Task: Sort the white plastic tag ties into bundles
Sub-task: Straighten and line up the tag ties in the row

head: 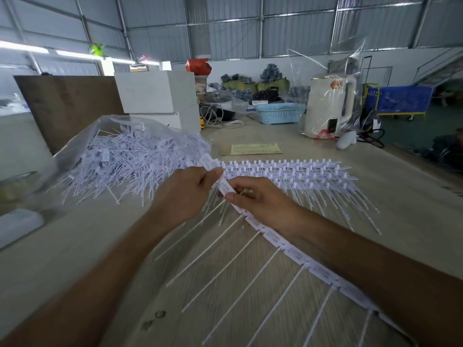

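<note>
A wooden table (75, 246) is seen under both forearms. Beyond the left hand, a clear bag (82, 136) lies open, and a loose heap of ties (132, 161) spills from it toward the hands. Just beyond the right hand, a laid-out row of ties (300, 176) rests flat, heads aligned, tails pointing toward the person.

A strip of ties (280, 242) is held between the hands; it runs from the fingertips back under the right forearm, its tails fanning out toward the left.

Judgement: a strip is being lined up for bundling. Heads should be kept flush and tails parallel before the strip is set beside the row; the loose heap should be kept clear so tails are not snagged.

Left hand (185, 194): fingers curled, thumb and forefinger pinching the far end of the strip at its heads.

Right hand (255, 196): fingers curled round the strip just behind the left hand's pinch, thumb laid along the heads. Neither hand is slack; both grip the same strip.
</note>
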Demonstrator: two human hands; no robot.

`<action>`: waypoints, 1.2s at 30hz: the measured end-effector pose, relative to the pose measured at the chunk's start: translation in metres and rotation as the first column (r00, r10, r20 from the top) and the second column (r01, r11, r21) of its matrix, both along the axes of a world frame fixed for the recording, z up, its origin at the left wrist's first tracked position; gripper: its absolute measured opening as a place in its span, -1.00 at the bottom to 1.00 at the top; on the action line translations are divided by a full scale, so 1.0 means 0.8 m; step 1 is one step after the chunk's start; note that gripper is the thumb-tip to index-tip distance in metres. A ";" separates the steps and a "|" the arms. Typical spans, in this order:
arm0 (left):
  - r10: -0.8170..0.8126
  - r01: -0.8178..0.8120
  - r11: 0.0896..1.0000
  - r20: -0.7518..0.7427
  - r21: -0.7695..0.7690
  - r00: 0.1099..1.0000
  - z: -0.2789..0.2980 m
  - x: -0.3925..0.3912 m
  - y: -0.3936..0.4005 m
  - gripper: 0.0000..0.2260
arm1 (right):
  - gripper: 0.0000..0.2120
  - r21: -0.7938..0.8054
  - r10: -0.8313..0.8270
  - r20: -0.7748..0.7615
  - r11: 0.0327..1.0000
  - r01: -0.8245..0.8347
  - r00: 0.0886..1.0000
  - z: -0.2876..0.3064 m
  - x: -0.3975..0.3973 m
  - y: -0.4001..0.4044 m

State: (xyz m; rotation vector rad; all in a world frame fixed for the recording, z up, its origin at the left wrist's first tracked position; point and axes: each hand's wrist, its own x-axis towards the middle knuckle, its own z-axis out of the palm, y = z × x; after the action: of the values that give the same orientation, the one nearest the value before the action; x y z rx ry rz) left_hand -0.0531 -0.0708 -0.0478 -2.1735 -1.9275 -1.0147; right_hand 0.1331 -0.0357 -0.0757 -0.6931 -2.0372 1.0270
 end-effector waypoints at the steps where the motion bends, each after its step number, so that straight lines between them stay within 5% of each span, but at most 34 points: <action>1: 0.035 -0.033 0.999 -0.046 0.040 0.998 -0.001 0.000 -0.002 -0.50 | -0.81 -0.067 0.042 -0.006 0.997 -0.042 0.999 0.004 0.003 0.001; 4: 0.097 -0.089 0.991 -0.081 0.102 0.992 -0.004 -0.004 -0.005 -0.52 | -0.63 -0.285 0.107 -0.007 0.953 -0.105 0.994 0.022 0.019 0.008; 6: 0.062 -0.059 0.992 -0.027 0.112 0.998 -0.005 -0.005 -0.004 -0.52 | -0.56 -0.284 0.081 0.102 0.958 -0.049 0.991 0.037 0.031 0.012; 11: -0.037 0.013 0.988 0.150 0.156 0.988 -0.003 0.008 0.000 -0.47 | -0.87 -0.028 0.005 0.378 1.000 0.006 0.926 0.064 0.046 0.009; 16: -0.060 0.042 0.998 0.457 0.051 0.887 -0.002 0.003 0.000 -0.46 | -0.91 -0.138 0.064 0.319 0.990 -0.020 0.946 0.060 0.044 -0.002; 21: 0.018 0.199 0.959 0.747 -0.200 0.665 0.000 -0.005 0.002 -0.47 | -0.88 0.127 0.014 0.457 0.989 -0.080 0.889 0.069 0.046 0.002; 28: 0.128 0.386 0.817 0.788 -0.428 0.602 0.006 -0.027 0.001 -0.52 | -0.71 0.514 -0.279 0.576 0.854 -0.076 0.769 0.063 0.042 0.008; 36: 0.159 0.498 0.780 0.889 -0.380 0.429 0.015 -0.034 0.000 -0.53 | -0.70 0.520 -0.164 0.479 0.845 -0.128 0.863 0.063 0.043 0.014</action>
State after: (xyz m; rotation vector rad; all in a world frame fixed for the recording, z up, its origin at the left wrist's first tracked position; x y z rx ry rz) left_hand -0.0802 -0.0711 -0.0358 -2.3989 -2.7972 -2.2724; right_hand 0.1677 -0.0247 -0.0255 -0.7194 -2.6080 0.2067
